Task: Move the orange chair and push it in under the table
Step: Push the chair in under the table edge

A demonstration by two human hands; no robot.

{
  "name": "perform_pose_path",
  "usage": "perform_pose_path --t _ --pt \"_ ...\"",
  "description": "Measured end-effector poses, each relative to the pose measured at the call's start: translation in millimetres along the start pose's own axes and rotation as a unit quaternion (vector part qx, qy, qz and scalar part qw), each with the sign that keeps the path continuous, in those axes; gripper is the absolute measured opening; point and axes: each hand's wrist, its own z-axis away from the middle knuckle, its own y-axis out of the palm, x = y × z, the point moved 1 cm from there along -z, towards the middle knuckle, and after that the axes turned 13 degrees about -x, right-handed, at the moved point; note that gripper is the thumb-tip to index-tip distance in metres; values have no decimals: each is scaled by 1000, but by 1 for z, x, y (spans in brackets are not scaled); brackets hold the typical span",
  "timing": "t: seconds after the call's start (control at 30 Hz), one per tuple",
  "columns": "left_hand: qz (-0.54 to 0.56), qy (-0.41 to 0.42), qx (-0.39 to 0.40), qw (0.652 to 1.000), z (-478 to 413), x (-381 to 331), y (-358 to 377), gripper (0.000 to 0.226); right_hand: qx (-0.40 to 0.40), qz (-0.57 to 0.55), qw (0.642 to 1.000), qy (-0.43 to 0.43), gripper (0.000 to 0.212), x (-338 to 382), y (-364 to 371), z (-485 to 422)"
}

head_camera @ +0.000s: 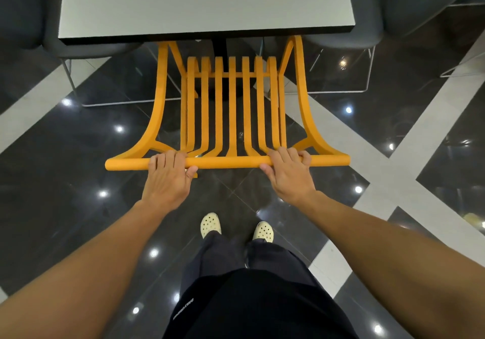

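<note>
The orange chair (232,113) with a slatted back stands in front of me, seen from above. Its front part and both armrest tips are hidden under the near edge of the grey table (204,5). My left hand (169,172) grips the chair's top rail left of centre, fingers curled over it. On the same rail, right of centre, my right hand (287,172) holds on the same way. The table's dark pedestal shows through the slats.
Dark grey chairs flank the table, one at the left (31,23) and one at the right (409,10), on thin metal legs. The floor is glossy dark tile with pale stripes. My feet in cream clogs (236,227) stand just behind the orange chair.
</note>
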Motion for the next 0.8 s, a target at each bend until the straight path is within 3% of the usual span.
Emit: perform_pose_path --t 0.27,0.43,0.6,0.8 --pt "22 -4 -15 1000 3 6 1 44 15 -3 1000 3 35 5 -2 -3" --pt "22 -2 -15 1000 9 11 4 49 34 -5 999 -1 40 5 0 -5" --pt "23 -4 -26 999 -7 19 5 40 51 -10 999 -14 49 4 1 -33" --pt "12 -8 -30 999 -56 31 6 38 31 -5 999 -31 35 -3 11 -83"
